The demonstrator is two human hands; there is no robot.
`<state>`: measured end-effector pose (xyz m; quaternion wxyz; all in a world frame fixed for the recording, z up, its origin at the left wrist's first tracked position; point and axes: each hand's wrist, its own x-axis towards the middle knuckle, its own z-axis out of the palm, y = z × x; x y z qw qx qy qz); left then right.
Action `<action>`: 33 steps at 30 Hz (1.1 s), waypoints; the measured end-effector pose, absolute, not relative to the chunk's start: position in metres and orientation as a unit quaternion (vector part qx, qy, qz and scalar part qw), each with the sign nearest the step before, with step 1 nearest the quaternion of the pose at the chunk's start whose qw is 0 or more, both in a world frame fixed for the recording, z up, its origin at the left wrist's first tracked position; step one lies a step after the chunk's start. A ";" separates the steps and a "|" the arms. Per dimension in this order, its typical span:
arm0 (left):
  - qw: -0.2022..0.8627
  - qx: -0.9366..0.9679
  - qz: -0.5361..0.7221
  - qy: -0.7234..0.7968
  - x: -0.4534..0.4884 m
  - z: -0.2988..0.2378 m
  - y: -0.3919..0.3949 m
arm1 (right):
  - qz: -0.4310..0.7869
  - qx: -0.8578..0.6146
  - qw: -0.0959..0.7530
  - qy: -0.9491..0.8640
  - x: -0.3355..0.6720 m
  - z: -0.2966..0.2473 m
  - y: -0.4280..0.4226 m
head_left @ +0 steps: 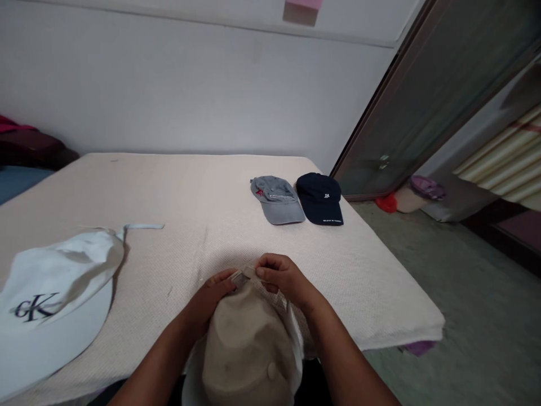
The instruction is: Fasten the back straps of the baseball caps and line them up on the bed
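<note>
A beige cap (249,344) is held close in front of me at the bed's near edge, its back strap turned away from me. My left hand (209,299) grips the cap near the buckle on the left of the strap. On the other side, my right hand (285,279) pinches the strap between thumb and fingers. Pale material shows around the cap's sides. To the left lies a white cap (63,287) with dark "CK" letters, its strap stretched out loose. Farther off, a grey cap (276,197) and a navy cap (320,198) sit side by side.
A cream textured cover (169,186) spreads over the bed, which meets a white wall (190,84). Dark red and blue items (29,146) are at the far left. Beyond the right edge is the floor (406,254), with red and purple things by a dark door.
</note>
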<state>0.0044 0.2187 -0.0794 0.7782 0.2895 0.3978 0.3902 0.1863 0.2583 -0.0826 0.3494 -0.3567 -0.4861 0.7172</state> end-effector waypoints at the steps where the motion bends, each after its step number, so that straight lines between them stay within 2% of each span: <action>1: 0.777 0.292 0.391 0.398 0.004 -0.079 0.219 | 0.724 -0.358 0.345 -0.478 0.186 -0.082 0.258; 10: 0.756 0.311 0.386 0.428 0.003 -0.079 0.218 | 0.706 -0.391 0.302 -0.508 0.185 -0.081 0.257; 23: 0.747 0.339 0.366 0.440 0.001 -0.086 0.217 | 0.590 -0.424 0.278 -0.629 0.192 -0.076 0.258; 33: 0.760 0.357 0.337 0.426 0.002 -0.082 0.216 | 0.579 -0.410 0.242 -0.662 0.197 -0.068 0.258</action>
